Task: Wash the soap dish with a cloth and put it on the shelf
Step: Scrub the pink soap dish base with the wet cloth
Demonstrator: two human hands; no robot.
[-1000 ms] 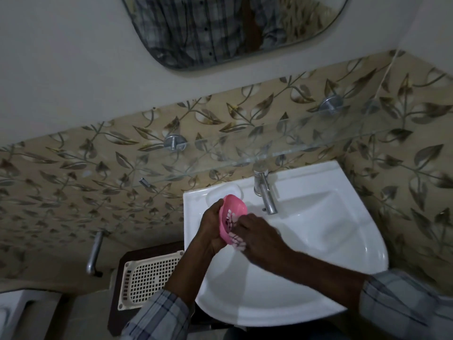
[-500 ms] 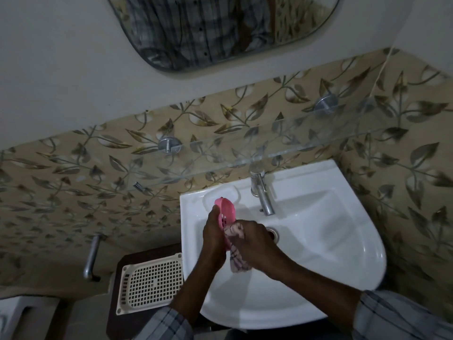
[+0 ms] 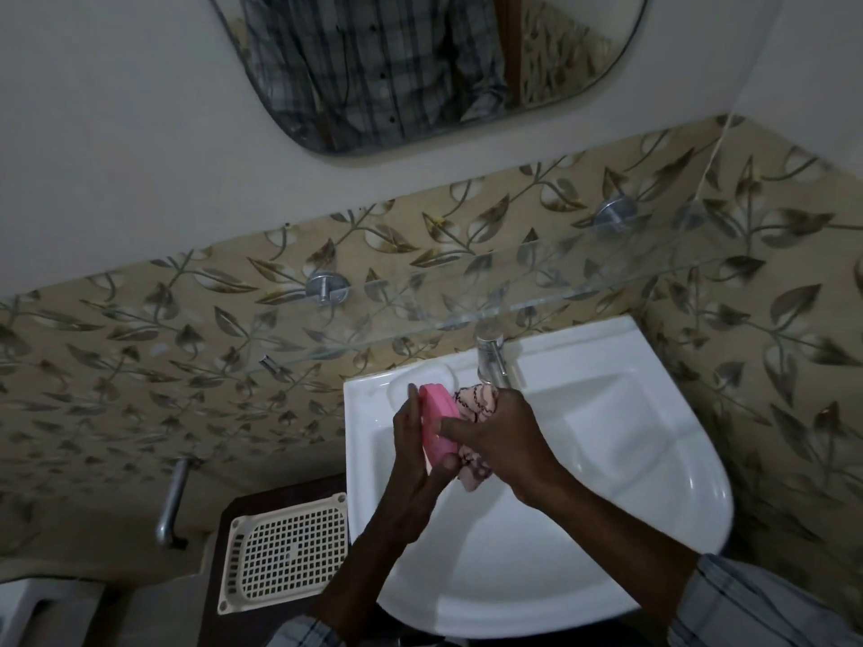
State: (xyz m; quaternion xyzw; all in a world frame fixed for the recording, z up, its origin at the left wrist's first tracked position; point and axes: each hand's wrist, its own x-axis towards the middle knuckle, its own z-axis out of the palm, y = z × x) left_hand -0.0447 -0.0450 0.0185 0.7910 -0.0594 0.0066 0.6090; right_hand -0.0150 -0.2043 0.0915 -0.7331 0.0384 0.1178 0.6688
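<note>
A pink oval soap dish [image 3: 436,424] stands on edge over the white sink [image 3: 607,459], gripped from the left by my left hand [image 3: 411,441]. My right hand [image 3: 504,441] presses a pale pink patterned cloth [image 3: 474,401] against the dish's right side; cloth ends stick out above and below my fingers. A glass shelf [image 3: 537,305] runs along the leaf-patterned wall just above the sink, held by round metal brackets.
A chrome tap [image 3: 490,357] stands at the sink's back edge, right behind the cloth. A cream plastic grid tray [image 3: 285,553] lies on a dark surface left of the sink. A metal pipe [image 3: 173,497] comes off the wall at left. A mirror [image 3: 420,63] hangs above.
The dish has turned from facing me to standing edge-on, its back toward me. The cloth moved from the dish's inside and lower edge to its right side, bunched up near the tap.
</note>
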